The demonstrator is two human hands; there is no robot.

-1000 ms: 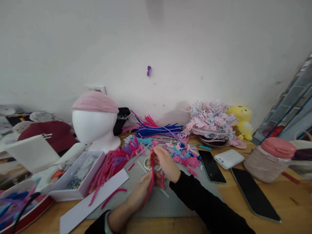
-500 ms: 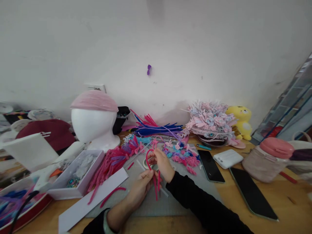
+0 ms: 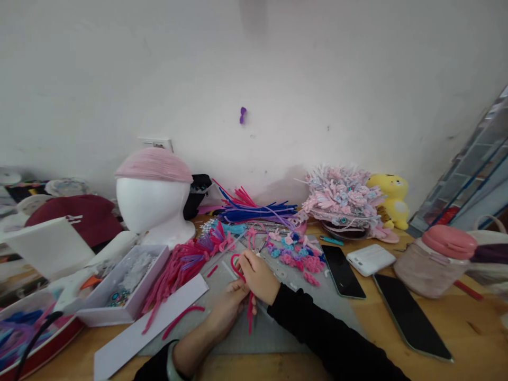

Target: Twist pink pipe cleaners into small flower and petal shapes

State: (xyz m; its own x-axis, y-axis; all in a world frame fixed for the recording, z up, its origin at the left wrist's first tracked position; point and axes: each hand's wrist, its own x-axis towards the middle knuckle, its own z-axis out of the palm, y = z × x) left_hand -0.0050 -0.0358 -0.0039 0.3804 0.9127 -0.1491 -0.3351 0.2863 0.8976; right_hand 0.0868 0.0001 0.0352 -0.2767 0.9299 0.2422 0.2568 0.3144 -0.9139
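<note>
A bright pink pipe cleaner (image 3: 234, 259) is bent into a loop at the middle of the grey mat (image 3: 222, 338), its ends hanging down below my hands. My left hand (image 3: 234, 296) pinches it from the left with thumb and fingers closed. Over the upper part of the loop, my right hand (image 3: 257, 275) is closed on the same pipe cleaner, back of the hand towards me; its fingertips are partly hidden. Left of my hands, a loose pink piece (image 3: 184, 319) lies partly across a white card strip (image 3: 151, 328). A short pink offcut (image 3: 212, 271) rests on the mat.
Pink and purple pipe-cleaner pieces (image 3: 178, 270) are heaped beside a white box (image 3: 123, 286). Small fuzzy flowers (image 3: 297, 254) lie right of my hands. Behind stand a white mannequin head (image 3: 151, 206) and a flower-covered headpiece (image 3: 343, 196). Phones (image 3: 343, 270) lie at right.
My right hand has turned over and moved down closer to my left hand, now covering more of the loop. The loop looks smaller and leans left; its hanging ends sit closer together.
</note>
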